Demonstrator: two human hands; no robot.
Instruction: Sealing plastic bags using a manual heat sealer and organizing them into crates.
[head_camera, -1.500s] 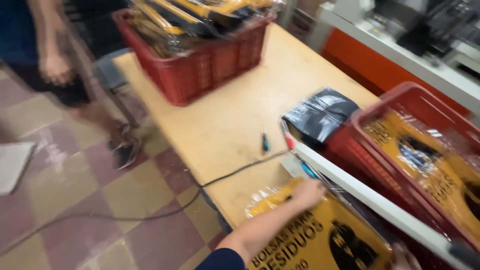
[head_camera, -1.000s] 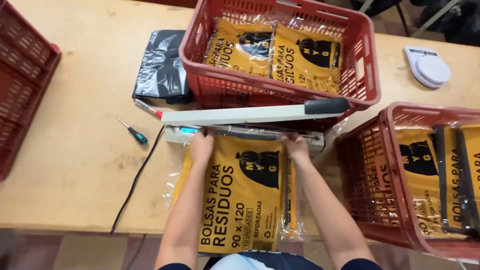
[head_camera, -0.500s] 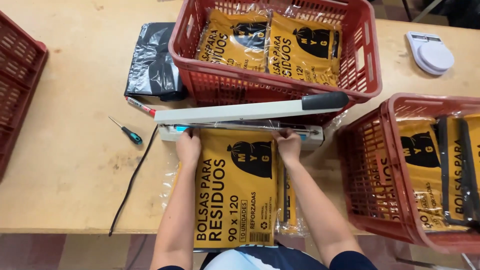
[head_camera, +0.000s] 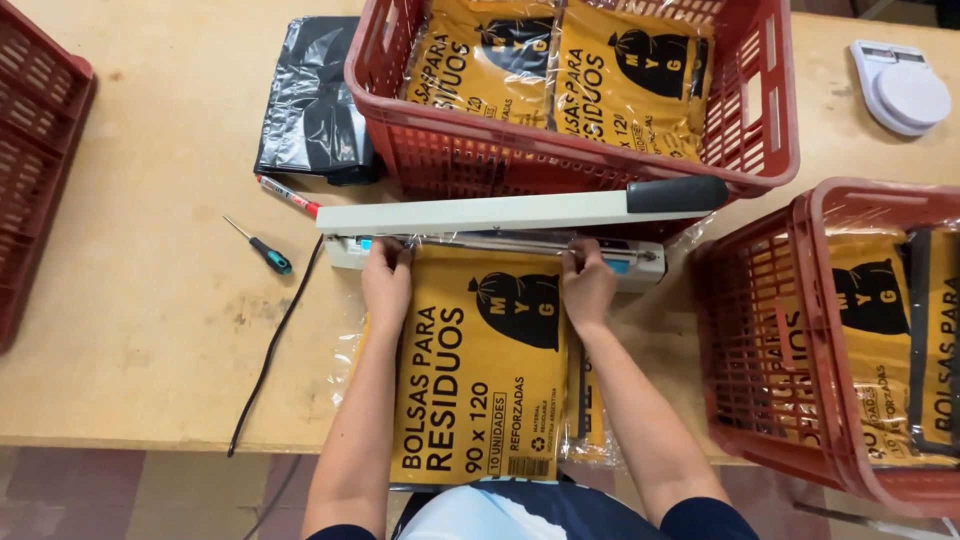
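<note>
Yellow packet: flat, glossy clear film over a yellow printed card with a black bag drawing. I see it lying at the near edge of the table, its far end tucked under the raised arm of the heat sealer. The sealer is a long cream bar with a black grip at its right end, over a pale base with a metal strip.

Left hand: fingers curled down, pinching the packet's left top corner against the sealer base. Right hand: same posture on the right top corner, fingers pressed on crinkled film. Both clamp the packet; neither touches the sealer arm.

Behind the sealer, a red lattice plastic crate holds more yellow packets. A second red crate stands at the right edge, also loaded. Folded black plastic bags, shiny and creased, lie left of the far crate. A small screwdriver and a red marker lie nearby on the worn wooden top. A black cable runs off the near edge. A round white scale sits at the far right corner.
</note>
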